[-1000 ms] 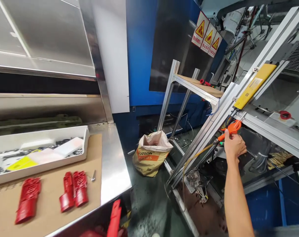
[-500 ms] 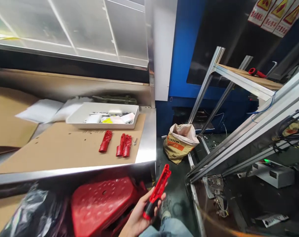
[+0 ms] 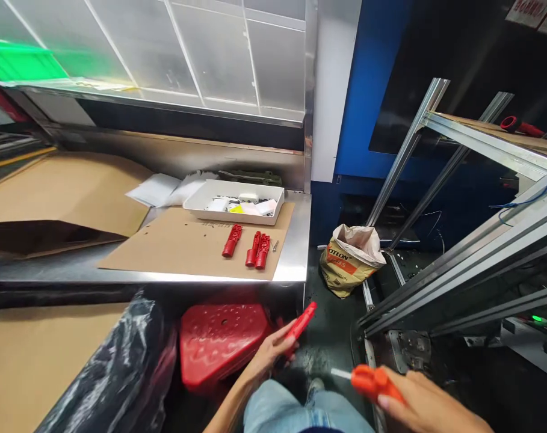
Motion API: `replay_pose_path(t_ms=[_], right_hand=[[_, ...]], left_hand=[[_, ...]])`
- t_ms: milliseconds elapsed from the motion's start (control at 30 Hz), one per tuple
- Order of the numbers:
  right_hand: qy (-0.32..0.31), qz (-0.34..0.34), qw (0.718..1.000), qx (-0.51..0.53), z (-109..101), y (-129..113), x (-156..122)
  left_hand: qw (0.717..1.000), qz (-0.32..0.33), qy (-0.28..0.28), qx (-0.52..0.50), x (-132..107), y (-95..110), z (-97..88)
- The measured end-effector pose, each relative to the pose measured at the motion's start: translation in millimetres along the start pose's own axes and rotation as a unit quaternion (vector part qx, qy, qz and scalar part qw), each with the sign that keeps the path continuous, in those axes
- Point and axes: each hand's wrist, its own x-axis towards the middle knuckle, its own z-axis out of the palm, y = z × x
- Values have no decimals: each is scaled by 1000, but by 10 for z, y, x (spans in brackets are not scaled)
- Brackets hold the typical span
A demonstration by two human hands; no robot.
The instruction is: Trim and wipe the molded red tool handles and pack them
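Observation:
My left hand [image 3: 277, 349] is closed around a red plastic handle shell [image 3: 304, 320], which points up and to the right; its lower end is hidden by my fingers. An orange utility knife [image 3: 373, 383] is gripped in my right hand [image 3: 415, 400], its pale blade aimed left toward the shell but apart from it. Motion softens the knife's outline. On the cardboard sheet [image 3: 174, 252] of the bench lie several red plastic parts, one single part [image 3: 232, 240] and a close group [image 3: 257, 251]. Small screws [image 3: 275, 246] lie just right of that group.
A white tray [image 3: 196, 211] of small pieces stands at the back of the cardboard. Beneath the bench are a red stool [image 3: 223, 343] and a black plastic bag [image 3: 120, 367]. An open paper sack [image 3: 345, 270] stands on the floor by an aluminium frame [image 3: 408, 150].
My right hand has come into view at the lower right with the orange knife. The red shell has turned in my left hand, its hollow side no longer showing. The view has swung left.

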Motion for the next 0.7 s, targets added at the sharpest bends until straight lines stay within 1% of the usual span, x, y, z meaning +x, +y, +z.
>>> replay_pose_path(t_ms=[67, 133, 167, 233, 267, 333, 400, 467, 533, 600, 667, 700], right_hand=[[-6, -12, 999, -42, -30, -69, 39], [3, -14, 998, -58, -55, -125, 92], [-6, -21, 998, -62, -71, -150, 119], [-35, -37, 996, -69, -114, -197, 173], [-39, -41, 996, -71, -139, -218, 198], [-21, -42, 996, -71, -188, -247, 241], [-33, -44, 996, -67, -220, -258, 271], [-56, -47, 995, -63, -229, -260, 279], [-45, -42, 996, -61, -218, -262, 268], [-41, -48, 997, -51, -189, -269, 245], [-63, -50, 995, -51, -147, -280, 228], [-65, -47, 995, -58, -126, -287, 226]], left_hand=[[991, 65, 41, 105, -50, 38, -47], [973, 104, 75, 193, -106, 73, -106], [964, 114, 85, 225, -137, 89, -134], [952, 127, 91, 264, -202, 122, -175], [949, 129, 87, 272, -236, 141, -185], [953, 127, 65, 266, -303, 181, -182], [966, 112, 26, 230, -364, 204, -156], [983, 76, -19, 167, -415, 190, -125], [996, 29, -37, 79, -444, 142, -104], [1000, -1, -23, -20, -442, 84, -91], [994, -10, 7, -110, -402, 40, -62], [989, -12, 20, -146, -370, 27, -33]])
